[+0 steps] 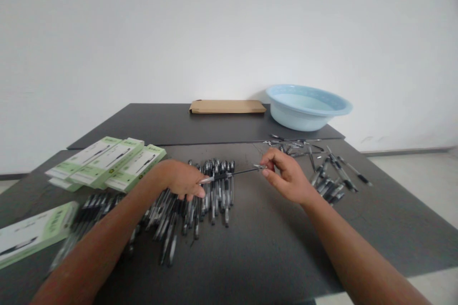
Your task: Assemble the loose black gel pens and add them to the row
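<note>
My left hand [185, 180] is closed on a clear pen barrel [205, 181] with a black grip. A thin dark refill [245, 171] sticks out of the barrel's right end. My right hand [285, 175] pinches the far end of that refill between thumb and forefinger. Beneath and beside my left hand lie many assembled-looking black pens [214, 195] in a loose row. To the right of my right hand is a small heap of pen barrels [327, 186], and behind it are scattered thin refills [295, 144].
Green and white pen boxes [112, 162] are stacked at the left, with another box [36, 233] nearer me. More pens [93, 207] lie behind my left forearm. A light blue basin [304, 114] and flat cardboard [227, 106] stand at the back of the dark table [250, 257].
</note>
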Motion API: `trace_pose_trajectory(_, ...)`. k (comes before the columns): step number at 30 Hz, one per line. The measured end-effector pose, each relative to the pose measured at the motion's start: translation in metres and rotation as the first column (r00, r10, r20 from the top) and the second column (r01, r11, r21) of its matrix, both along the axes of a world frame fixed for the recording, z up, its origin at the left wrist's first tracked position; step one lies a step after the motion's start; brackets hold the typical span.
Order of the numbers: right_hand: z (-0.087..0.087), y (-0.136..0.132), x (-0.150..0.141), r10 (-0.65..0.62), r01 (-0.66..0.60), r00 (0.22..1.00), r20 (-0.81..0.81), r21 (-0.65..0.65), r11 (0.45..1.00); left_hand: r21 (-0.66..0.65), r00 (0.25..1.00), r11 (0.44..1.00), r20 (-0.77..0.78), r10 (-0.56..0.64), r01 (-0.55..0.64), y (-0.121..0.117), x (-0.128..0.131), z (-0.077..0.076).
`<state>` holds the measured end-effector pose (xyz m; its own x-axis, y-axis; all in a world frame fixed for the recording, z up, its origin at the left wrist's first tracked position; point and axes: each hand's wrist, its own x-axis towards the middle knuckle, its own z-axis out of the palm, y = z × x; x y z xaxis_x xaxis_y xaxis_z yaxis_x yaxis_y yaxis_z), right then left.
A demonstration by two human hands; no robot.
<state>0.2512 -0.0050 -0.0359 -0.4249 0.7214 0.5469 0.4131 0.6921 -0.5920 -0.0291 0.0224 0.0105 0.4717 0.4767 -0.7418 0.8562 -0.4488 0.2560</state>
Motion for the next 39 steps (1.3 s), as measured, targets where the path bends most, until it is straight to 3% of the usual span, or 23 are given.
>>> trace_pose_trajectory(30,0.0,-0.0025,-0.0052,0.041,-0.043,0.998,0.049,0.056,0.998,0.004,1.0,1.0,-0.026,0.015,-0.015,-0.0034,0.0047,0.0013)
trace_pose_trajectory(39,-0.0036,-0.0003,-0.0039,0.012,-0.012,1.0,-0.016,-0.045,0.999,0.024,1.0,1.0,-0.018,0.017,-0.017,-0.0031,0.0031,-0.0027)
